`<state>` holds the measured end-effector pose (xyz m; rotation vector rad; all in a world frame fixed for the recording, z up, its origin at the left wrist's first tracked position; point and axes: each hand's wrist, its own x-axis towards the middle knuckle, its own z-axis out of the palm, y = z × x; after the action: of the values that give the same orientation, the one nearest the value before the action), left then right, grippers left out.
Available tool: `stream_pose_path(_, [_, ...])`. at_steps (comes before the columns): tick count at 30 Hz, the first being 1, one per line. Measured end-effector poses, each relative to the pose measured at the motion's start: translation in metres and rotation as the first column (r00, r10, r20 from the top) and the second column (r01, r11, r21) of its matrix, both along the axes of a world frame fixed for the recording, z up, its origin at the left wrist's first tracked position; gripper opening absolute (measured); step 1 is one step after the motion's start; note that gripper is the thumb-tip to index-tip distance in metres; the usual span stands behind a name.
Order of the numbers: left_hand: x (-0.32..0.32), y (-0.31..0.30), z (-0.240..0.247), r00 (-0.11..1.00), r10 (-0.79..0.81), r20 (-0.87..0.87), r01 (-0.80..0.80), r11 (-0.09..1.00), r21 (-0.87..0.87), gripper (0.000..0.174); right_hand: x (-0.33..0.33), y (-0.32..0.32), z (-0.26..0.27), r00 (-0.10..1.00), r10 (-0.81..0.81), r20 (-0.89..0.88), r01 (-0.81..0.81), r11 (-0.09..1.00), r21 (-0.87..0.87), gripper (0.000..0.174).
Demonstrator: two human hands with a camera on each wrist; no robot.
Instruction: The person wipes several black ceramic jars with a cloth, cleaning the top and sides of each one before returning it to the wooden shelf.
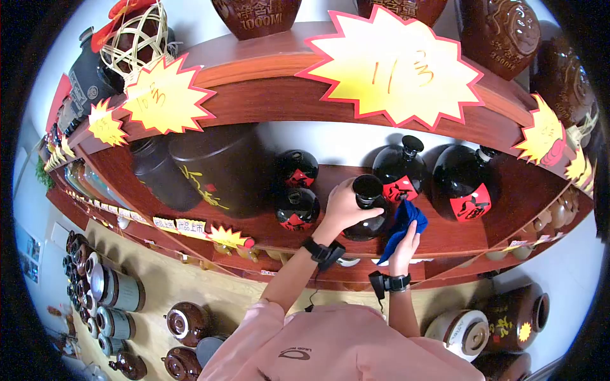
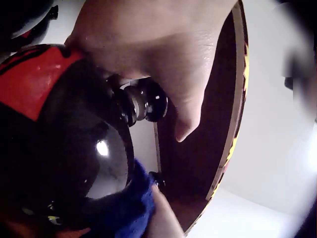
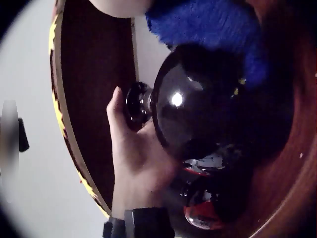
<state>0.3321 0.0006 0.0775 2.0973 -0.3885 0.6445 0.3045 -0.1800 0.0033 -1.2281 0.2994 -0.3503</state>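
A round black bottle with a dark stopper stands near the front of the middle shelf. My left hand grips its neck and shoulder; in the right wrist view the left hand has its thumb beside the stopper. A blue cloth is pinched in my right hand, just right of the bottle. The right wrist view shows the cloth against the bottle's side. In the left wrist view, a red label shows on a black bottle.
Two large black bottles with red labels stand behind and right. Two small black bottles and big dark jars are at left. An upper shelf with starburst price signs overhangs them.
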Motion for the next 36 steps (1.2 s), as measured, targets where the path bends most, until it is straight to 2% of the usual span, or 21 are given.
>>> stream_pose_path(2, [-0.001, -0.003, 0.003, 0.996, 0.059, -0.064, -0.059, 0.998, 0.003, 0.049, -0.002, -0.001, -0.009, 0.998, 0.069, 0.008, -0.069, 0.995, 0.078, 0.079])
stream_pose_path(4, [0.0, -0.005, 0.004, 0.991, 0.078, -0.105, -0.081, 0.996, -0.024, 0.047, -0.018, 0.009, 0.01, 0.988, 0.083, -0.133, -0.084, 0.996, 0.005, 0.083])
stream_pose_path(6, [0.004, -0.005, -0.001, 0.99, 0.06, -0.126, -0.072, 0.994, -0.087, 0.046, -0.016, 0.009, -0.01, 0.979, 0.159, -0.131, -0.162, 0.987, -0.011, 0.082])
stream_pose_path(7, [0.004, -0.005, -0.002, 0.995, 0.06, -0.084, -0.068, 0.993, -0.098, 0.046, -0.018, 0.011, -0.016, 0.973, 0.128, -0.19, -0.144, 0.987, -0.071, 0.078])
stream_pose_path(10, [0.005, -0.007, -0.002, 0.998, 0.058, 0.02, -0.055, 0.993, -0.108, 0.044, -0.02, 0.009, -0.02, 0.977, 0.166, -0.132, -0.174, 0.983, -0.05, 0.072])
stream_pose_path(13, [0.003, -0.006, -0.001, 0.997, 0.037, 0.064, -0.032, 0.996, -0.084, 0.043, -0.017, 0.006, -0.024, 0.982, 0.17, -0.083, -0.162, 0.983, 0.087, 0.064])
stream_pose_path(16, [0.0, -0.006, -0.005, 0.994, 0.015, 0.108, -0.005, 0.995, -0.096, 0.043, -0.021, 0.007, -0.016, 0.991, 0.114, -0.075, -0.106, 0.989, 0.103, 0.057])
stream_pose_path(17, [0.0, -0.004, -0.01, 0.992, 0.015, 0.125, -0.005, 0.997, -0.083, 0.043, -0.019, 0.006, -0.018, 0.992, 0.118, -0.047, -0.109, 0.982, 0.156, 0.057])
stream_pose_path(19, [-0.01, -0.003, -0.011, 0.986, 0.029, 0.167, -0.021, 0.998, -0.051, 0.045, -0.014, 0.004, -0.03, 0.993, 0.121, 0.008, -0.119, 0.957, 0.264, 0.056])
stream_pose_path(21, [-0.026, -0.009, -0.008, 0.981, 0.084, 0.174, -0.07, 0.994, -0.088, 0.047, -0.008, -0.005, -0.04, 0.98, 0.188, 0.063, -0.198, 0.936, 0.291, 0.055])
stream_pose_path(23, [-0.036, -0.013, -0.017, 0.973, 0.074, 0.22, -0.052, 0.993, -0.106, 0.045, -0.008, -0.006, -0.032, 0.951, 0.268, 0.155, -0.308, 0.876, 0.37, 0.051])
stream_pose_path(24, [-0.046, -0.014, -0.009, 0.97, 0.06, 0.234, -0.048, 0.997, -0.056, 0.041, -0.005, -0.007, -0.033, 0.936, 0.3, 0.184, -0.351, 0.839, 0.415, 0.05])
stream_pose_path(26, [-0.064, -0.02, 0.005, 0.966, 0.061, 0.253, -0.037, 0.994, -0.1, 0.037, 0.0, -0.012, -0.039, 0.901, 0.358, 0.245, -0.434, 0.755, 0.491, 0.048])
stream_pose_path(30, [-0.089, -0.025, 0.026, 0.968, -0.032, 0.249, 0.1, 0.959, -0.266, 0.026, -0.018, -0.014, -0.006, 0.867, 0.458, 0.197, -0.487, 0.694, 0.53, 0.048])
stream_pose_path(34, [-0.102, -0.026, 0.028, 0.959, -0.028, 0.281, 0.112, 0.952, -0.285, 0.026, -0.041, -0.004, 0.035, 0.834, 0.501, 0.23, -0.527, 0.601, 0.601, 0.048])
stream_pose_path(36, [-0.107, -0.024, 0.027, 0.952, 0.004, 0.307, 0.079, 0.964, -0.255, 0.026, -0.044, -0.005, 0.029, 0.812, 0.533, 0.24, -0.547, 0.548, 0.633, 0.049])
